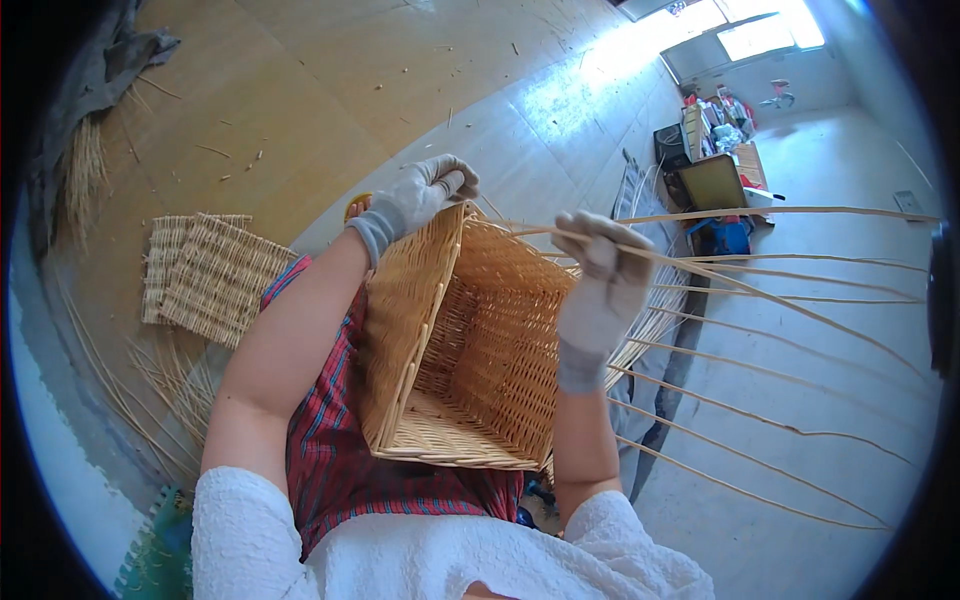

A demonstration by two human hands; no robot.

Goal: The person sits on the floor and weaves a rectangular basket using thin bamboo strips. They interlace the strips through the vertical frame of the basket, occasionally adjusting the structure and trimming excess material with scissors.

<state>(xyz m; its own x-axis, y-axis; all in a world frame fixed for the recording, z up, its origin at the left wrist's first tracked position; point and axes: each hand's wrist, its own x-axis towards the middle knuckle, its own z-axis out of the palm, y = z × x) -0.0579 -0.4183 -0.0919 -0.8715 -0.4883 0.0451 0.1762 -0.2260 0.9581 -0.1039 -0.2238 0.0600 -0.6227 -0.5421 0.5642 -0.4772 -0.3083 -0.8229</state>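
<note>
A square, tan wicker basket [398, 315] rests tilted on my lap, its mouth toward me and its woven inside showing. My left hand [422, 198], in a pale glove, is closed at the basket's far corner, fingers curled over the rim. My right hand [605, 290], gloved too, pinches a long willow rod [540, 231] just right of that corner. Several more loose rods [775, 360] fan out to the right from the basket's right side. Their woven-in ends are partly hidden behind my right hand and forearm.
Two flat woven panels [225, 280] lie on the floor at left, with loose rods [160, 385] nearer me. A bundle of rods [88, 165] stands by grey cloth at far left. Boxes and clutter [715, 150] sit at far right. Offcuts dot the tiles.
</note>
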